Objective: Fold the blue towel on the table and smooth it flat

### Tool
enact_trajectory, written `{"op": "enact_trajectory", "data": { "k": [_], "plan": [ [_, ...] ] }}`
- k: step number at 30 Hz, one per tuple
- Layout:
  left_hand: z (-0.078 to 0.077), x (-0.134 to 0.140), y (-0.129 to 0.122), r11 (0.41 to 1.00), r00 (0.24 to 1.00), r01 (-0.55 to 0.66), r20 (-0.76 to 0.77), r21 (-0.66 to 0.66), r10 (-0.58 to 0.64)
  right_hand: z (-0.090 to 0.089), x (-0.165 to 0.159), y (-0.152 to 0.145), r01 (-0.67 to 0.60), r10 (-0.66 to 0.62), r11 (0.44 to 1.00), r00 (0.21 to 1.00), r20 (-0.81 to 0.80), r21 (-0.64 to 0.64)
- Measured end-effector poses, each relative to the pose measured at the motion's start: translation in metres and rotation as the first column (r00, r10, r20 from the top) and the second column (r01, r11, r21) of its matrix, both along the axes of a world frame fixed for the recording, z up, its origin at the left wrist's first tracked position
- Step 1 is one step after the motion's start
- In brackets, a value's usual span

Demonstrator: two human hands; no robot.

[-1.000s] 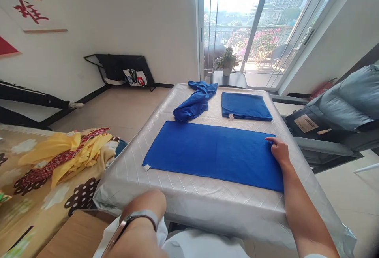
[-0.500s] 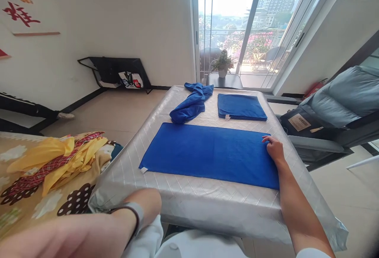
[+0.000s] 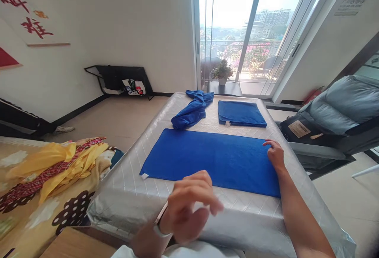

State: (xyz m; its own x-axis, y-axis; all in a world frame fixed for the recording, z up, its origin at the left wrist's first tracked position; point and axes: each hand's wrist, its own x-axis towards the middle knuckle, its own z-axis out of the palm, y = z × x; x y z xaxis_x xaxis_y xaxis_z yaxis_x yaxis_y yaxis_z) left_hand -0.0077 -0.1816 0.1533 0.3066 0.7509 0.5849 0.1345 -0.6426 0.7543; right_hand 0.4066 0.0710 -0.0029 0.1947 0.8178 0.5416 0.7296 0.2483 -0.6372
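Note:
A blue cloth [image 3: 207,159], like a towel folded into a long rectangle, lies flat on the table with a white tag at its near left corner. My right hand [image 3: 275,155] rests at its far right corner, fingers loosely bent and index finger stretched over the edge. In front of the cloth's near edge, my left hand [image 3: 192,202] hovers in the air, slightly blurred. Its fingers are half curled and apart from the thumb, with nothing in them. Behind lie a crumpled blue cloth [image 3: 192,110] and a neat stack of folded blue cloths [image 3: 241,113].
A silver quilted cover [image 3: 127,189] drapes the table. Left of it, yellow and red plaid fabric [image 3: 68,163] lies on a patterned surface. A grey padded chair [image 3: 334,108] stands at the right. Beyond the table, a potted plant [image 3: 222,72] sits before the glass door.
My left hand has swung from the lower left to the right, in front of the cloth. My right hand stays at the corner. The view has tilted slightly upward.

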Motion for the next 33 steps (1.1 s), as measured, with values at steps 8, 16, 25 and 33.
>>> {"op": "enact_trajectory", "data": {
  "k": [8, 16, 25, 33],
  "plan": [
    [-0.057, 0.030, 0.140, 0.997, 0.787, -0.036, -0.613, 0.066, 0.068, 0.035, -0.089, -0.029, -0.219, 0.226, 0.973, 0.969, -0.101, 0.076],
    [-0.086, 0.054, 0.171, 0.997, 0.898, -0.059, -0.433, 0.055, 0.078, 0.070, -0.202, -0.072, -0.559, 0.456, 0.826, 0.584, -0.672, 0.075],
    [-0.138, 0.066, 0.175, 0.994, 0.958, -0.097, -0.265, 0.046, 0.106, 0.048, -0.214, -0.056, -0.604, 0.186, 0.797, 0.234, -0.954, 0.007],
    [-0.138, 0.065, 0.173, 0.996, 0.985, -0.086, -0.153, -0.032, 0.081, 0.067, -0.215, -0.075, -0.670, 0.170, 0.743, 0.174, -0.970, 0.010]
  ]
}}
